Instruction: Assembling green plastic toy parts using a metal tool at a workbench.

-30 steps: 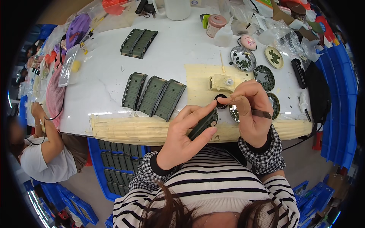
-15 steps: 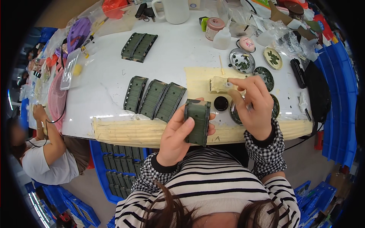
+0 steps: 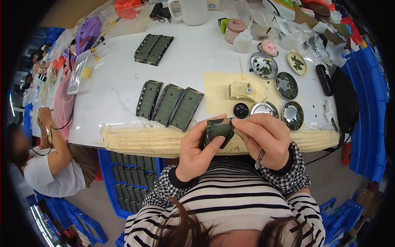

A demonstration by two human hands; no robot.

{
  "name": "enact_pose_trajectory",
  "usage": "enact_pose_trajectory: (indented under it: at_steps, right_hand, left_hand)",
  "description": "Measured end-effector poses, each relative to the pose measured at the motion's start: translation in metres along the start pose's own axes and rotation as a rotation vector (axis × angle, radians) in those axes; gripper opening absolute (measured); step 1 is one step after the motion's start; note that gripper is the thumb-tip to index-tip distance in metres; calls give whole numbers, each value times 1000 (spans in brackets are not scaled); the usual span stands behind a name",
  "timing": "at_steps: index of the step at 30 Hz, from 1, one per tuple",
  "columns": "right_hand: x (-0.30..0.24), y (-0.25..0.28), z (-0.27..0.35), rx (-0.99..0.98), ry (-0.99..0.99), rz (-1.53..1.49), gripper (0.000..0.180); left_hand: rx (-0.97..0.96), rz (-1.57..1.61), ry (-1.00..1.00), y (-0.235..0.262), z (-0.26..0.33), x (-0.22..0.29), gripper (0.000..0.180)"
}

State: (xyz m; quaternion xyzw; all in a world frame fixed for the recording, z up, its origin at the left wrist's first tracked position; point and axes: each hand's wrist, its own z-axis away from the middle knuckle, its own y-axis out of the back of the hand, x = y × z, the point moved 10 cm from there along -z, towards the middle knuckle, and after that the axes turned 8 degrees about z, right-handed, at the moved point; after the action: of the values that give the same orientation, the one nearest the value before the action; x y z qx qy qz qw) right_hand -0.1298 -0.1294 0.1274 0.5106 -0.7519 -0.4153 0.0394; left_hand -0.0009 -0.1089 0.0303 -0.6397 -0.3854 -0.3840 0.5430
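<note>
Track piece (image 3: 218,131) lay crosswise, held at its ends by left hand (image 3: 200,151) and right hand (image 3: 265,138), both grips closed on it.

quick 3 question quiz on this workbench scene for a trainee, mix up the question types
1. True or false: both hands touch the dark green part.
2. How many green ribbed pieces lie side by side in the group just beyond the part? A) one B) three C) five
3. Fill in: the right hand also holds thin metal ____.

Key
1. True: the left hand holds it from below and the right hand's fingers pinch its top corner.
2. B: three green ribbed pieces lie on the white table.
3. Tweezers, tucked under the palm, pointing down.
</note>
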Motion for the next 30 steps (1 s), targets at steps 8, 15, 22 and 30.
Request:
enact_pose_trajectory:
  at_steps: [8, 15, 22, 30]
  right_hand:
    - [18, 24, 4, 51, -241, -63, 27]
    - [64, 43, 37, 196, -455, -193, 12]
    - [55, 41, 33, 86, -406, -111, 18]
    - [88, 75, 67, 95, -626, -74, 107]
  left_hand:
    - [121, 412, 99, 18, 3, 2, 53]
    - [744, -410, -264, 129, 15, 96, 66]
    - [596, -1363, -135, 211, -17, 101, 54]
    - [360, -1344, -342, 147, -83, 122, 34]
